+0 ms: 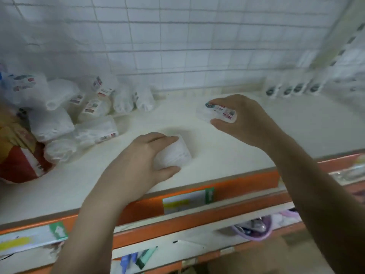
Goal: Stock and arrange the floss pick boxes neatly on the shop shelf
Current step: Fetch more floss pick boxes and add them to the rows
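My left hand (142,155) grips a white translucent floss pick box (174,153) that sits on the white shelf (217,147) near its front middle. My right hand (243,119) pinches a second floss pick box (217,112) with a red and white label, held at mid shelf, right of centre. Whether that box touches the shelf is unclear. A loose pile of several more boxes (92,113) lies at the back left. A row of upright boxes (292,89) stands at the back right corner. The picture is blurred.
A red, yellow and white bag (19,155) lies at the shelf's left edge beside a white plastic bag (23,86). An orange front rail (197,196) carries price labels. Lower shelves hold pens (138,258) and a purple item (254,228). A white wire grid (177,46) backs the shelf.
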The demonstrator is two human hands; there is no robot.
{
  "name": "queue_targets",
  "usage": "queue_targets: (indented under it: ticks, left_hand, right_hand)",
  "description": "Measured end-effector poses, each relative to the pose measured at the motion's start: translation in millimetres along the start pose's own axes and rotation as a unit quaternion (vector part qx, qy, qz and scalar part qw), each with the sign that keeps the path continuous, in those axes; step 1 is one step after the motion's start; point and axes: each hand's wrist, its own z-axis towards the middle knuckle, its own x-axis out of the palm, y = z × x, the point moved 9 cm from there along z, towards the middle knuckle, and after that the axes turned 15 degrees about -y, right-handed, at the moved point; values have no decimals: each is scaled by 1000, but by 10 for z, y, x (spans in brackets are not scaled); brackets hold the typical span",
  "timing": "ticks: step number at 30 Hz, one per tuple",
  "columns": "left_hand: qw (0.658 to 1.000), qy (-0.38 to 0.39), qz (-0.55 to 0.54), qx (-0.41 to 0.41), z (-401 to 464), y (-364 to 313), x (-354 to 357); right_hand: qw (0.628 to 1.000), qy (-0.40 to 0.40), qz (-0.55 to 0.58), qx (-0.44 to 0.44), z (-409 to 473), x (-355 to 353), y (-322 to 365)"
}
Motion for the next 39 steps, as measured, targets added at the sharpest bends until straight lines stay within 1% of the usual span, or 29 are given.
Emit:
queue_targets:
  ticks: [5, 8, 12, 16, 22, 26, 28, 31, 35, 39]
  left_hand:
    - [995, 45, -31, 85, 166, -641, 445]
    - [989, 67, -43, 127, 231, -1057, 713]
    - [980, 94, -67, 162, 317, -1686, 1088]
    - [972, 113, -73, 194, 369, -2432, 1580]
    - [966, 134, -82, 204, 405, -3598, 2373]
    - [958, 160, -106, 211, 425, -4309, 2833]
    - [952, 172, -107, 231, 474, -4635, 3047]
    - [947, 177, -99, 249, 609, -5042, 3313]
    - [945, 158, -92, 272, 889, -5461, 3606]
    - [941, 148, -112, 281, 1279, -5841, 4001]
  right_hand:
    - [992, -67, -60, 90, -563, -674, -619]
    - [980, -101, -69, 155, -940, -1055, -971]
    - [963, -159, -70, 205, -1381, -1552, -1443]
    - [953, -182, -73, 231, -1819, -2053, -2062]
    - [935, -207, -99, 269, -2472, -2894, -3102]
    - [926, -216, -107, 290, -2807, -3345, -3665]
    - [921, -226, -107, 297, -2936, -3543, -3903]
    - [914, -237, -116, 307, -3077, -3783, -4240]
    - [906, -250, -128, 317, -3126, -4015, -4710]
    - [897, -254, -132, 338, -3024, -4205, -5303]
